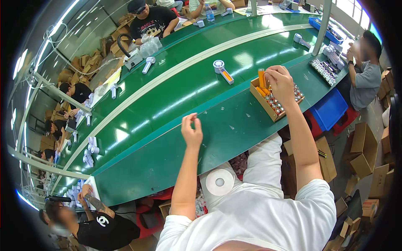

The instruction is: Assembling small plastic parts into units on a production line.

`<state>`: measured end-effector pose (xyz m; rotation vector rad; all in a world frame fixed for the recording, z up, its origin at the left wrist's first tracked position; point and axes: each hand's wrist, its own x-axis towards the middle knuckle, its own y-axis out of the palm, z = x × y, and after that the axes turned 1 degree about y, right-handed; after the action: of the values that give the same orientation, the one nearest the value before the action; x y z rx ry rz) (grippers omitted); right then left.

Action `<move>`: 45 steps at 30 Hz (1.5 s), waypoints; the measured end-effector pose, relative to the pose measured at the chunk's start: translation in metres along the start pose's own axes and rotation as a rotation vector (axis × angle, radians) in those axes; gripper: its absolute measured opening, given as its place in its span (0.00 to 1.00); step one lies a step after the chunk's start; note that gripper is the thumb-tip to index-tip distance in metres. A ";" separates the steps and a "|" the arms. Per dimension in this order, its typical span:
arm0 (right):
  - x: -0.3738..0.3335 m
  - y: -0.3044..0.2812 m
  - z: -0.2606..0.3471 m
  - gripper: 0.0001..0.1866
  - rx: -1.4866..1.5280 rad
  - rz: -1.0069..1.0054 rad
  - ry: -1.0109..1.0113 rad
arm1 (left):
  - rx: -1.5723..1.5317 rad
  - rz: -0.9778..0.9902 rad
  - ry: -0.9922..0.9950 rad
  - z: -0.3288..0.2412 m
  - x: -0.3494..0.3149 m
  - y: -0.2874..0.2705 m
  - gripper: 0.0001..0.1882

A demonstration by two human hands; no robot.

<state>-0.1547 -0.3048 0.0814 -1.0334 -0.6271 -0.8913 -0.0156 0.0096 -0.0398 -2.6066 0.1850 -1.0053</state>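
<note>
My right hand (279,83) is over a small cardboard box (274,116) at the right of the green bench. Its fingertips are pinched together against an upright orange cylindrical battery (261,78). Other orange batteries lie tilted in the box's left part, and several stand packed with silver ends up. Above the bench at centre, my left hand (192,131) is held with fingers loosely bent and thumb apart, nothing in it. On the green conveyor belt beyond lies a white handheld fan (218,65), its handle open and an orange battery showing inside.
More handheld fans (148,65) rest along the belt. A metal post (322,29) rises near the bench's right end, beside a tray of parts (324,71). A blue bin (329,109) stands right of the bench. A white roll (220,182) lies on my lap. Co-workers sit around the line.
</note>
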 end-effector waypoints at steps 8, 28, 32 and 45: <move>-0.038 -0.021 0.080 0.03 0.505 0.411 -0.003 | -1.227 0.619 -0.539 -0.138 -0.050 0.043 0.26; -0.158 0.063 0.038 0.19 1.032 0.469 0.839 | 0.880 0.836 -0.186 -0.092 -0.234 -0.029 0.43; -0.169 0.074 0.040 0.20 0.980 0.452 0.798 | 0.953 0.874 -0.133 -0.087 -0.253 -0.027 0.48; -0.164 0.006 0.065 0.19 1.280 0.187 0.729 | -0.580 0.776 -0.727 -0.163 -0.117 -0.091 0.37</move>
<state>-0.2350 -0.1907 -0.0265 0.3887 -0.3331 -0.4610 -0.2117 0.0792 0.0323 -2.7488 1.3055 0.3135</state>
